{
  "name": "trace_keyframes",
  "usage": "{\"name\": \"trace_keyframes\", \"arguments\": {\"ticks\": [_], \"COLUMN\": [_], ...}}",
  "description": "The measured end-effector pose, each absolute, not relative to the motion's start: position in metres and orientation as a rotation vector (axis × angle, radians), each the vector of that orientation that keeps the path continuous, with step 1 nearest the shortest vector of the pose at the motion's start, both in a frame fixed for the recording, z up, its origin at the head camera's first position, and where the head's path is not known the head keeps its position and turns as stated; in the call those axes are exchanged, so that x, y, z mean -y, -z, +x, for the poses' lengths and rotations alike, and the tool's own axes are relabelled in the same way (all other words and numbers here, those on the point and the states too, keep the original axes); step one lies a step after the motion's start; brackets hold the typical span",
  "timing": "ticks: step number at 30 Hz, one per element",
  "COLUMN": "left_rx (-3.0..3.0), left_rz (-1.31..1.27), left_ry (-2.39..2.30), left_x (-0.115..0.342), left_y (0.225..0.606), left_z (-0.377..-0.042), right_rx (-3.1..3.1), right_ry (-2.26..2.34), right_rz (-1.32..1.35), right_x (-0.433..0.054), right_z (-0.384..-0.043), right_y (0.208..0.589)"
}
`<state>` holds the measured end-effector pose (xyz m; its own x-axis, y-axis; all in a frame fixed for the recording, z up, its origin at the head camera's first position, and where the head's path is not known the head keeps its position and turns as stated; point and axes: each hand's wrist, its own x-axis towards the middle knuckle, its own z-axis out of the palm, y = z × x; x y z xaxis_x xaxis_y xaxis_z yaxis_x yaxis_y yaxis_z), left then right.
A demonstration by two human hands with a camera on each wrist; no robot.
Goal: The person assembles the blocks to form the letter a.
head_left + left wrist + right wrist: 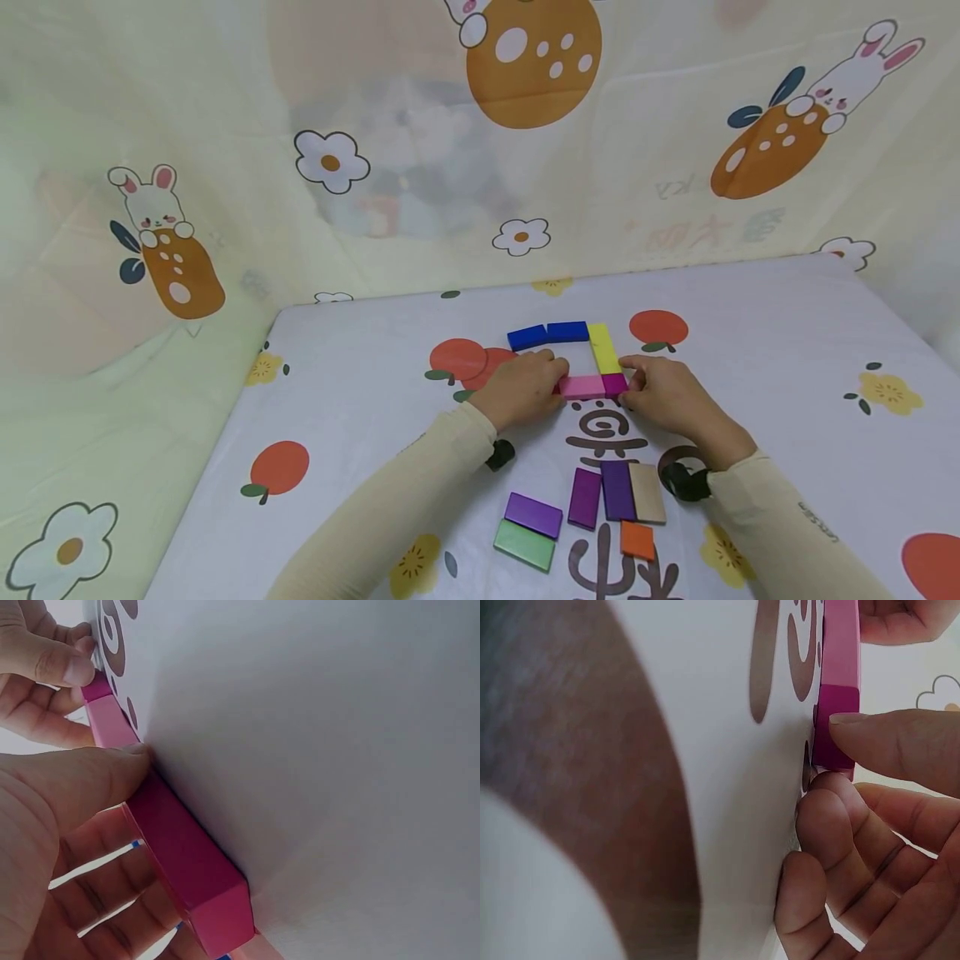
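Well, tablecloth inside the block outline

Head view: left hand, 5 o'clock, hides most of the long magenta block. Rabbit print at 12 cut by top edge, fruit print at 4 by right. Sleeve lettering, 4 o'clock, unreadably small. Right wrist view: brown print at 9 blurred, cut off.

Beige sleeves; black wrist cameras
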<state>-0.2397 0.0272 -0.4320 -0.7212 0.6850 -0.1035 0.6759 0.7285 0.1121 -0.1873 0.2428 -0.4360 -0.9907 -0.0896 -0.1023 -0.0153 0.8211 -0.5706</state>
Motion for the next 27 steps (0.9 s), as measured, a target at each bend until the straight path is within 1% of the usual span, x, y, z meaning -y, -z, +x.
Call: {"name": "trace_keyframes", "arguments": {"ticks": [19, 23, 27], "left_rx": [-2.803, -2.802, -2.691], "left_rz": [1.154, 1.208, 1.228], "left_ry": [-0.097, -0.132, -0.193], "left_x": [-0.021, -0.006, 0.020], "left_y": [0.430, 0.418, 0.411], "left_z": [-0.237, -0.224, -0.187], "right_rx": [-2.856, -2.867, -2.893], "right_ry": [0.909, 0.910, 0.906], "right_rz": [-0.069, -0.053, -0.118], "right_x": [-0.241, -0.243, -0.240], "right_z": [-0.187, -0.177, -0.159], "right_y": [0.437, 0.434, 0.429]}}
